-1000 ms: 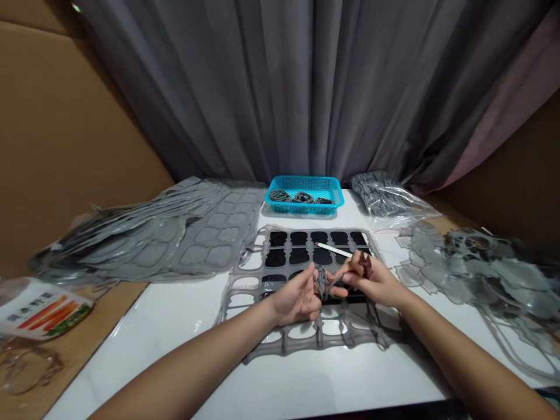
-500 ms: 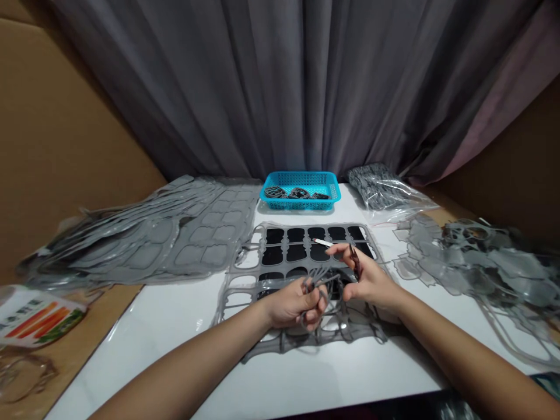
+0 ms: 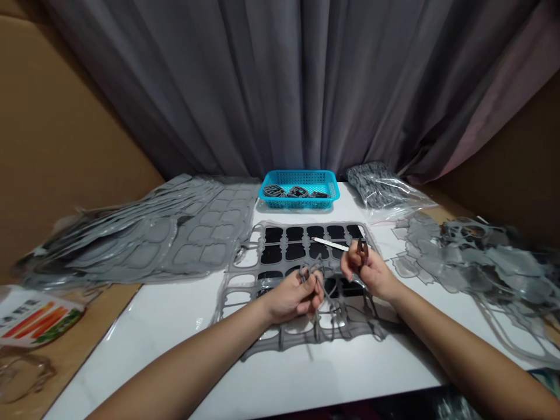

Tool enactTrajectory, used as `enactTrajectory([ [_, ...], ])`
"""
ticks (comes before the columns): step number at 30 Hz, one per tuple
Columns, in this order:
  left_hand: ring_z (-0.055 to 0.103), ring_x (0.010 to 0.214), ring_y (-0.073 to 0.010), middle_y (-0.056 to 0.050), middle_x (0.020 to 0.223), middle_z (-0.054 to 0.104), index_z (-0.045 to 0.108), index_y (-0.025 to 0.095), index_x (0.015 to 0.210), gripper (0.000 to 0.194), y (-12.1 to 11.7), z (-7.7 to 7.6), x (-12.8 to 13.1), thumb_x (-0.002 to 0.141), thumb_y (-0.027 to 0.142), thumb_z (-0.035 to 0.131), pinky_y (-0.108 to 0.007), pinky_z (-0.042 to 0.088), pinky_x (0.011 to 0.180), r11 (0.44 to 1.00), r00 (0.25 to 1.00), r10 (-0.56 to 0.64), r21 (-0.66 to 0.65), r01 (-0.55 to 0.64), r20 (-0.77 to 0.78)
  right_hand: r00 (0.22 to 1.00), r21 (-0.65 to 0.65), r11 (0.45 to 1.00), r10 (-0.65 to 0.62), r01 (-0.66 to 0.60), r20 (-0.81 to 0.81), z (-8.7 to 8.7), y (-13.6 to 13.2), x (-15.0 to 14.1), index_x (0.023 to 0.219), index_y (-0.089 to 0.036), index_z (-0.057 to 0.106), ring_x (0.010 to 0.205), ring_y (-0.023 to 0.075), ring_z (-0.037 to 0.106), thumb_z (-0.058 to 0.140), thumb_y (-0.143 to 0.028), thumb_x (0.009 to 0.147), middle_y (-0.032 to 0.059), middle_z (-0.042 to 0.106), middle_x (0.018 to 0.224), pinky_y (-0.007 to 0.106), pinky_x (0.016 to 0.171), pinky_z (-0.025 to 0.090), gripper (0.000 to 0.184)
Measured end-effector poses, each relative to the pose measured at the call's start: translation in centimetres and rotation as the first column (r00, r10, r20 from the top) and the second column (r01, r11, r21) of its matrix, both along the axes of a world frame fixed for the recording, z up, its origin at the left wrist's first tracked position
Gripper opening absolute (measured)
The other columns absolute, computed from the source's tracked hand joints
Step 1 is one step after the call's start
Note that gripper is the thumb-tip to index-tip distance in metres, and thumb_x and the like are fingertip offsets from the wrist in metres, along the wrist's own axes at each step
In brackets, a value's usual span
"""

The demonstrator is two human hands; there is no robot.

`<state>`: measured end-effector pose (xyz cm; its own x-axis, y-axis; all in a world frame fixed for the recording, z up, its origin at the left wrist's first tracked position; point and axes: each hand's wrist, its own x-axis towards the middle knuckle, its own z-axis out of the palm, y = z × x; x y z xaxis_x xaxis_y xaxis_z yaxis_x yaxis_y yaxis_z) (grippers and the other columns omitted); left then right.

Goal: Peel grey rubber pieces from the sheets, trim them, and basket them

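Observation:
My left hand (image 3: 297, 296) is closed around a loose bunch of thin grey cut-out strips (image 3: 321, 280), which dangle from its fingers. To its right my right hand (image 3: 367, 269), fingers curled in, grips a small dark two-pronged tool (image 3: 363, 248). Whether that tool is snips or tweezers I cannot make out. Beneath both hands lies a grey die-cut sheet (image 3: 250, 280) with rows of rounded openings, several backed by black pieces (image 3: 295, 252). A slim white stick with a reddish tip (image 3: 328, 242) rests on the sheet, its near end reaching the right hand's fingers.
A blue basket (image 3: 300, 203) with several grey-rimmed pieces stands behind the sheet. Right of it lies a clear bag (image 3: 380, 186) of grey pieces. Stacked grey sheets (image 3: 175, 233) cover the left side; a heap of grey offcuts (image 3: 485, 256) spreads on the right.
My right hand has drawn away from the left and its fingers have curled in around the dark tool. The grey strips in my left hand have shifted and now hang more loosely.

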<state>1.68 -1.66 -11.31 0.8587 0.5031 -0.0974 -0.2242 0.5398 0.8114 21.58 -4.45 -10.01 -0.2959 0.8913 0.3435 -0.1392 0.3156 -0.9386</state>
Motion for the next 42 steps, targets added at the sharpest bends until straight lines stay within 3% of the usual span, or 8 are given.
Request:
enactTrajectory([
  [3, 0.029, 0.031, 0.0014, 0.006, 0.054, 0.055, 0.048, 0.014, 0.073, 0.041, 0.1, 0.2, 0.3, 0.077, 0.051, 0.065, -0.013, 0.041, 0.041, 0.993, 0.993, 0.115, -0.006, -0.115, 0.002, 0.998, -0.047, 0.997, 0.062, -0.06, 0.027, 0.1, -0.4, -0.3, 0.071, -0.023, 0.029, 0.058, 0.0125, 0.049, 0.064, -0.07, 0.061, -0.0013, 0.054, 0.065, 0.026, 0.055, 0.037, 0.059],
  [7, 0.03, 0.031, 0.0007, 0.006, 0.054, 0.056, 0.049, 0.015, 0.077, 0.039, 0.2, 0.3, 0.3, 0.077, 0.05, 0.066, -0.013, 0.041, 0.041, 0.992, 0.993, 0.118, -0.038, -0.118, -0.011, 0.999, -0.09, 0.995, -0.039, 0.042, 0.031, -0.4, -0.5, -1.1, 0.07, -0.023, 0.026, 0.061, 0.0108, 0.051, 0.057, -0.049, 0.083, -0.0023, 0.051, 0.069, 0.026, 0.058, 0.041, 0.042],
  [13, 0.036, 0.03, -0.0039, -0.001, 0.053, 0.06, 0.053, 0.013, 0.075, 0.064, 0.3, 0.2, -0.2, 0.073, 0.076, 0.044, -0.018, 0.042, 0.038, 0.981, 0.991, -0.13, -0.146, 0.127, -0.012, 0.99, -0.076, 0.992, -0.092, 0.1, 0.106, -0.9, 0.0, -0.8, 0.07, -0.022, 0.03, 0.062, 0.0105, 0.046, 0.057, -0.037, 0.085, -0.0044, 0.045, 0.067, 0.025, 0.061, 0.038, 0.034],
  [17, 0.038, 0.03, -0.0052, -0.002, 0.052, 0.06, 0.056, 0.011, 0.07, 0.051, 0.2, -0.2, -0.5, 0.082, 0.059, 0.045, -0.018, 0.041, 0.038, 0.951, 0.966, -0.256, -0.183, 0.25, -0.011, 0.986, -0.076, 0.996, -0.027, 0.039, 0.163, -0.5, -0.1, -0.6, 0.085, -0.02, 0.044, 0.084, 0.0144, 0.048, 0.064, -0.035, 0.079, 0.0031, 0.05, 0.096, 0.028, 0.074, 0.039, 0.026],
  [21, 0.039, 0.029, -0.0074, -0.006, 0.054, 0.063, 0.062, 0.008, 0.069, 0.043, -0.1, -0.5, -0.7, 0.079, 0.046, 0.046, -0.02, 0.04, 0.034, 0.901, 0.919, -0.394, -0.204, 0.382, -0.019, 0.977, -0.109, 0.983, 0.163, -0.148, 0.138, -0.1, -0.4, -0.4, 0.096, -0.021, 0.042, 0.117, 0.0214, 0.04, 0.069, -0.044, 0.073, 0.0096, 0.042, 0.122, 0.035, 0.094, 0.034, 0.043],
  [30, 0.026, 0.026, -0.0069, 0.001, 0.037, 0.045, 0.065, 0.007, 0.067, 0.037, 0.1, 0.8, -0.7, 0.075, 0.04, 0.052, -0.02, 0.034, 0.031, 0.839, 0.838, -0.537, -0.16, 0.52, -0.096, 0.905, -0.262, 0.866, 0.416, -0.425, -0.092, -0.8, -0.8, -0.8, 0.082, -0.023, 0.028, 0.066, 0.0072, 0.046, 0.073, -0.048, 0.068, -0.0034, 0.047, 0.081, 0.02, 0.058, 0.037, 0.054],
  [34, 0.018, 0.029, -0.0067, 0.007, 0.032, 0.025, 0.062, 0.011, 0.059, 0.038, 0.1, 1.5, -0.6, 0.073, 0.045, 0.054, -0.021, 0.034, 0.034, 0.865, 0.857, -0.502, -0.105, 0.491, -0.121, 0.863, -0.322, 0.802, 0.488, -0.503, -0.132, -0.2, -1.0, -0.4, 0.081, -0.023, 0.029, 0.064, 0.0084, 0.051, 0.079, -0.042, 0.06, -0.0052, 0.049, 0.075, 0.019, 0.055, 0.037, 0.058],
  [42, 0.02, 0.033, -0.0076, 0.005, 0.035, 0.022, 0.064, 0.011, 0.051, 0.042, -0.3, 3.5, -0.6, 0.067, 0.05, 0.058, -0.025, 0.023, 0.037, 0.879, 0.863, -0.464, 0.016, 0.477, -0.201, 0.835, -0.351, 0.758, 0.51, -0.549, -0.205, 0.8, -2.1, -0.3, 0.079, -0.023, 0.028, 0.065, 0.0087, 0.057, 0.074, -0.025, 0.071, -0.0031, 0.059, 0.073, 0.021, 0.059, 0.041, 0.048],
])
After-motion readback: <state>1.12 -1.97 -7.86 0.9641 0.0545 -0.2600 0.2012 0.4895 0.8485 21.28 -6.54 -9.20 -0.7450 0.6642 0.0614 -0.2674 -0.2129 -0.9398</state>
